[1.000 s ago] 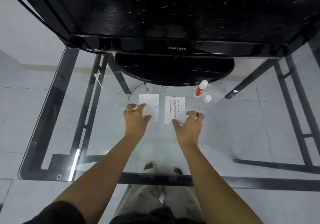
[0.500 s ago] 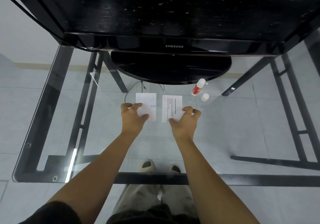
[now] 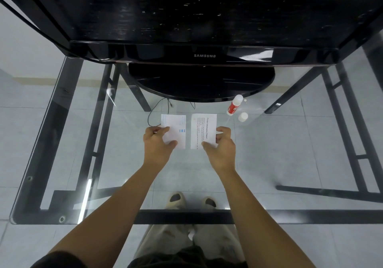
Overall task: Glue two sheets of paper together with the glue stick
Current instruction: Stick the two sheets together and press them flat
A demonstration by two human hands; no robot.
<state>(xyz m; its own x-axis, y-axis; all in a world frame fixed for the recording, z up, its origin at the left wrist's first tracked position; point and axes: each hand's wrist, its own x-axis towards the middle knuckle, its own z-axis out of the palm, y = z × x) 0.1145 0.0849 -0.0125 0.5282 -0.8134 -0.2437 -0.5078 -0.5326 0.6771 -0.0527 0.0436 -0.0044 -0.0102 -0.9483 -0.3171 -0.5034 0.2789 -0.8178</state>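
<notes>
Two small white sheets lie side by side on the glass table. My left hand [image 3: 158,144] pinches the left sheet [image 3: 176,125] at its left edge, thumb on top. My right hand [image 3: 220,147] pinches the right sheet [image 3: 202,128], which carries printed text, at its right edge. A red and white glue stick [image 3: 234,105] lies uncapped to the right of the sheets. Its white cap [image 3: 243,116] sits just beside it.
A black Samsung monitor [image 3: 204,55] on a round black base [image 3: 201,81] stands right behind the sheets. A thin black cable [image 3: 153,112] loops by the left sheet. The glass table's front edge [image 3: 145,216] runs near me; my feet show through it.
Both hands have closed onto the outer edges of the sheets, going from resting over them to pinching them. The glue stick and cap have stayed in place.
</notes>
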